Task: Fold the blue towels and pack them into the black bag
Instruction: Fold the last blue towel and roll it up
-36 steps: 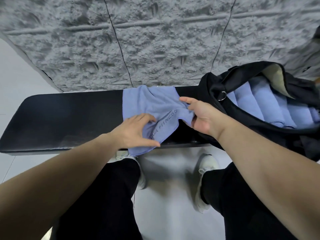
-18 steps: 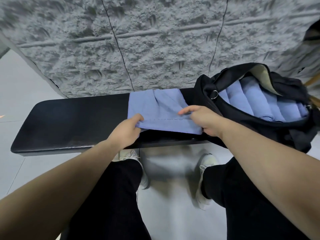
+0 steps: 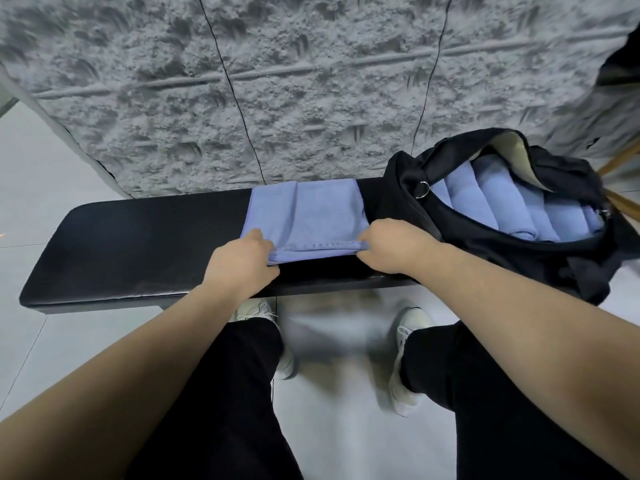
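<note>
A blue towel lies folded across the black padded worktop, its far edge hanging off the back toward the rough grey wall. The left hand grips the towel's near left corner, fingers curled over the top layer with the thumb tucked beneath the fold. The right hand pinches the near right corner the same way, knuckles up, so the doubled near edge stretches straight between the two sets of fingers. A line of stitching, perhaps lettering, runs along that edge, but it is too blurred to read.

Just to the right of the right hand's fingers sits the black bag, resting on the end of the worktop and slumped open toward the person. Inside it, rolled blue towels lie side by side in a row, packed close against each other. A metal ring shows on the bag's rim, near the right hand, and a pale lining shows under the raised flap at the back.

Below the hands, the person's black trousers and white shoes stand on a pale tiled floor.
</note>
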Motion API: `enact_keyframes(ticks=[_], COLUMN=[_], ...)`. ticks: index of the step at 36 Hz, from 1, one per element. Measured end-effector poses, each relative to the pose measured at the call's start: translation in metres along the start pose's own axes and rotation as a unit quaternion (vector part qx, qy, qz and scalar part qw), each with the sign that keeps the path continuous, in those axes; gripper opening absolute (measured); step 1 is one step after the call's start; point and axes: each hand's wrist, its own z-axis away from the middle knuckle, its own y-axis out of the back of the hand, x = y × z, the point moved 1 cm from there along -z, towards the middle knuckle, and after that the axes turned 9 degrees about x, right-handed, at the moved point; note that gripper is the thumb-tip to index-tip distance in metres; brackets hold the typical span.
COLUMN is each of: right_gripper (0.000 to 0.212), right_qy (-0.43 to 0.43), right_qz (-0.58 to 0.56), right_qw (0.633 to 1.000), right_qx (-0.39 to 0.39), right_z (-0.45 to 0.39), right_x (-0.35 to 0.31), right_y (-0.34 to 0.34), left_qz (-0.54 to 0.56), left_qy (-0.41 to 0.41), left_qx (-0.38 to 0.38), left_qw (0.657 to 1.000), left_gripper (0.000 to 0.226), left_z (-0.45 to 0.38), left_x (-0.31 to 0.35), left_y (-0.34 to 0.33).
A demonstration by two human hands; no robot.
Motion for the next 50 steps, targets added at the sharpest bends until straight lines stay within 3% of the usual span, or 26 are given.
enact_keyframes(ticks=[5,9,14,17,18,20,22,25,26,29,32,34,37,43,50], right_gripper=[0.023,0.034,0.048,0.015,0.007,0.020,0.025,0.029,0.031,0.037,0.033,0.033,0.041,0.008,0.011], right_qy=[-0.009,0.005,0.117,0.167,0.167,0.146,0.132,0.124,0.120,0.115,0.130,0.137,0.145,0.132,0.126], right_qz=[0.019,0.004,0.056,0.032,0.007,-0.034,-0.058,-0.095,-0.106,-0.111,-0.092,-0.072,-0.049,0.013,0.033], right_qw=[0.999,0.997,0.980,0.974,0.977,0.983,0.984,0.982,0.982,0.985,0.987,0.987,0.988,0.991,0.991], right_qx=[0.029,0.074,0.153,0.147,0.134,0.104,0.100,0.109,0.104,0.067,0.034,0.028,0.030,0.022,0.039], right_z=[0.002,0.002,0.002,0.003,0.004,0.007,0.010,0.013,0.014,0.018,0.020,0.021,0.018,0.014,0.019], right_x=[0.003,0.004,0.010,0.010,0.009,0.007,0.008,0.011,0.011,0.007,0.001,-0.001,0.002,0.008,0.006], right_y=[0.003,0.007,-0.002,-0.003,-0.003,-0.002,-0.003,-0.001,0.000,-0.001,-0.006,-0.008,-0.012,-0.014,-0.010], left_qz=[0.072,0.103,0.144,0.166,0.159,0.135,0.106,0.023,-0.004,-0.049,-0.056,-0.032,0.038,0.046,0.072], left_qy=[-0.015,0.006,0.031,0.042,0.033,0.009,0.007,0.018,0.021,0.032,0.016,-0.023,-0.017,-0.022,-0.007], left_qx=[0.049,0.060,0.066,0.053,0.055,0.069,0.068,0.002,-0.026,-0.060,-0.028,-0.002,-0.021,-0.016,0.006], left_qw=[0.996,0.993,0.987,0.984,0.985,0.988,0.992,1.000,0.999,0.997,0.998,0.999,0.999,0.999,0.997], left_gripper=[0.016,0.022,0.021,0.020,0.019,0.016,0.029,0.059,0.060,0.026,0.004,0.013,0.028,0.023,0.016], left_z=[-0.001,0.000,0.008,0.013,0.014,0.016,0.019,0.020,0.020,0.022,0.022,0.018,0.016,0.019,0.023], left_x=[-0.011,-0.014,-0.006,-0.005,-0.005,-0.003,0.002,0.004,0.004,0.002,-0.002,-0.005,-0.004,0.003,0.005], left_y=[-0.003,0.000,0.009,0.013,0.015,0.018,0.021,0.021,0.019,0.010,0.004,0.001,0.004,0.008,0.014])
